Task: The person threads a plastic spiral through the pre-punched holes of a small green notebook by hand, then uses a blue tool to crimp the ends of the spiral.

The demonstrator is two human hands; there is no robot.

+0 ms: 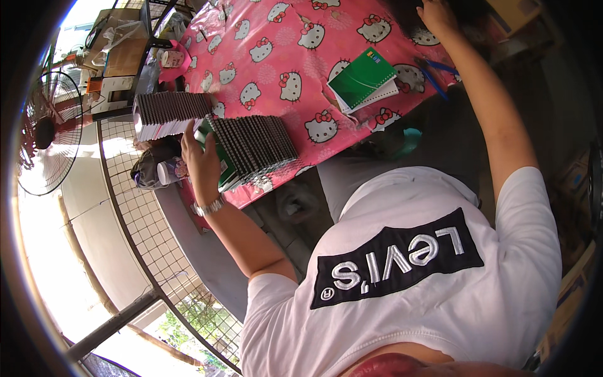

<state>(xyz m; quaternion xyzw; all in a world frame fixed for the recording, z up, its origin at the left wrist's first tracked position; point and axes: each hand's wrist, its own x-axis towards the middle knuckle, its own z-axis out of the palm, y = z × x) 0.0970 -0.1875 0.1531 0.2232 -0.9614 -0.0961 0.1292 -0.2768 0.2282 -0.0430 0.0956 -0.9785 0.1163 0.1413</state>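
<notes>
Two hands are in view, and honestly neither one is easy to read. Our right hand (438,16) is way up at about 1 o'clock, right at the top edge, partly cut off and sunk into a dark patch, so we can't tell how open it is or whether it's gripping anything. Below it, a couple of blue pens (438,74) lie on the pink cartoon-cat tablecloth (276,56), near our forearm.

Our left hand (202,160) sits at about 9 o'clock. It's loosely open, fingers pointing up, resting against the near end of a row of spiral notebooks (254,146) standing on edge, and it touches a green cover (225,164) there. How many fingers curl behind that cover is hidden from us.

Another row of spiral notebooks (169,108) sits just beyond, at 10 o'clock. One green notebook (363,78) lies flat near 12 o'clock, well apart from both hands.
</notes>
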